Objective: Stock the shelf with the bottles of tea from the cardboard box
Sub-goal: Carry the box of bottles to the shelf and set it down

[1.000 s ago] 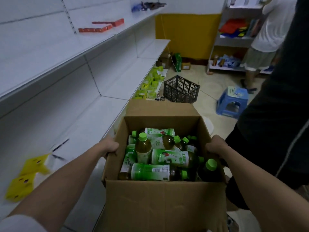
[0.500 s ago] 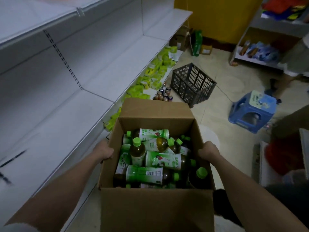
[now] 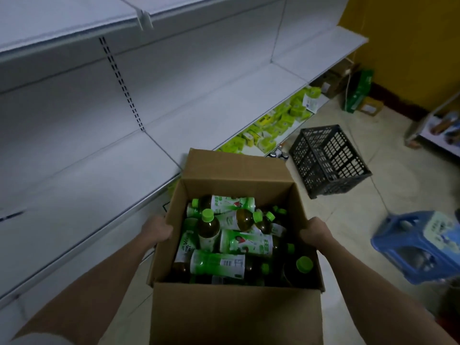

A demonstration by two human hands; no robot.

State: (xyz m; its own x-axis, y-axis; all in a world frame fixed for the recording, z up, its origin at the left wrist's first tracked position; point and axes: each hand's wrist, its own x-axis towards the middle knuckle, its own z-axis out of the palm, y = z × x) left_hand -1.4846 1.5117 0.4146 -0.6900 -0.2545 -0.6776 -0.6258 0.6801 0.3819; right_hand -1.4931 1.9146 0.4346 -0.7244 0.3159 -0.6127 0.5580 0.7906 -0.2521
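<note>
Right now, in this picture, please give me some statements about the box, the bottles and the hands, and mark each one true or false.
1. Both hands, left hand and right hand, grip the cardboard box at its sides. True.
2. The tea bottles have red caps. False: the caps are green.
3. The white shelf beside the box holds rows of tea bottles. False: no bottles stand on it.
4. A black plastic crate stands on the floor beyond the box. True.
5. The box is closed. False: its flaps are open.

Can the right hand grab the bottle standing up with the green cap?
Probably not yet: the right hand grips the cardboard box wall. The upright bottle sits uncovered on top, so letting go would free the way.
</note>
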